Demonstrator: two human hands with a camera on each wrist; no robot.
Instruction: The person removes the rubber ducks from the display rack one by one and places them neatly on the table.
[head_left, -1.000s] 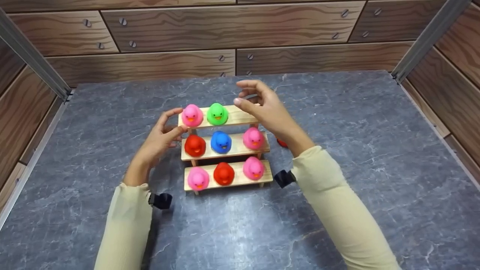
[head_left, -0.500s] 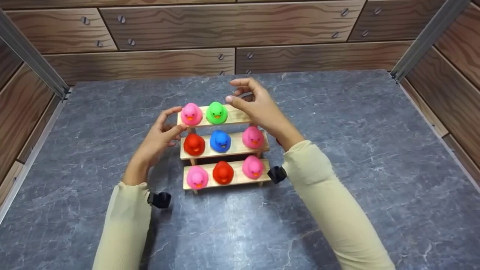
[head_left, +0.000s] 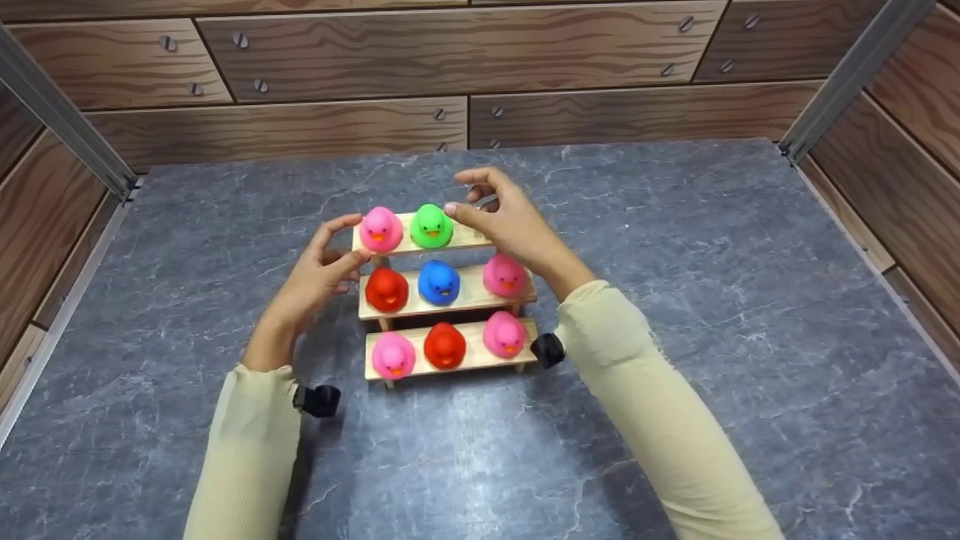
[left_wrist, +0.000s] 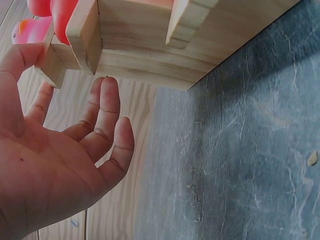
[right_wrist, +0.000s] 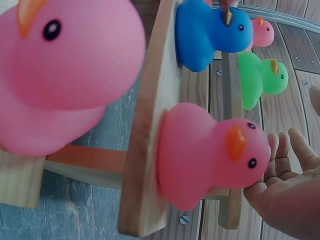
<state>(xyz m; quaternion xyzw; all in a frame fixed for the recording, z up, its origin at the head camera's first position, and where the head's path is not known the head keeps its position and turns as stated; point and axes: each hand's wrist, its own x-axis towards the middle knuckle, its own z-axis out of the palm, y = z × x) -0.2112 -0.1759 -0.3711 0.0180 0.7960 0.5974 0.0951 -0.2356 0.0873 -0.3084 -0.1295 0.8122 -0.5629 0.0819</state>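
Note:
A three-tier wooden stand (head_left: 471,280) bears rubber ducks. Up top sit a pink duck (head_left: 381,229) and a green duck (head_left: 431,226). Red, blue (head_left: 439,283) and pink ducks line the middle tier; pink, red (head_left: 445,346) and pink ones the bottom. My left hand (head_left: 311,281) pinches the left end of the top board between thumb and index finger, its other fingers (left_wrist: 110,100) loose below. My right hand (head_left: 506,221), holding nothing, hovers over the top board's right part, thumb tip beside the green duck. In the right wrist view its fingers show behind a pink duck (right_wrist: 210,155).
The stand is on a grey marbled tabletop (head_left: 712,300). Wood-patterned walls (head_left: 480,60) close off the back and both sides. Black wrist cameras (head_left: 319,401) stick out from both sleeves; the right wrist camera (head_left: 548,350) is close to the bottom tier's right end.
My right hand has moved left along the top board, up to the green duck. A red object right of the stand is now hidden behind my right arm. My left hand keeps its grip.

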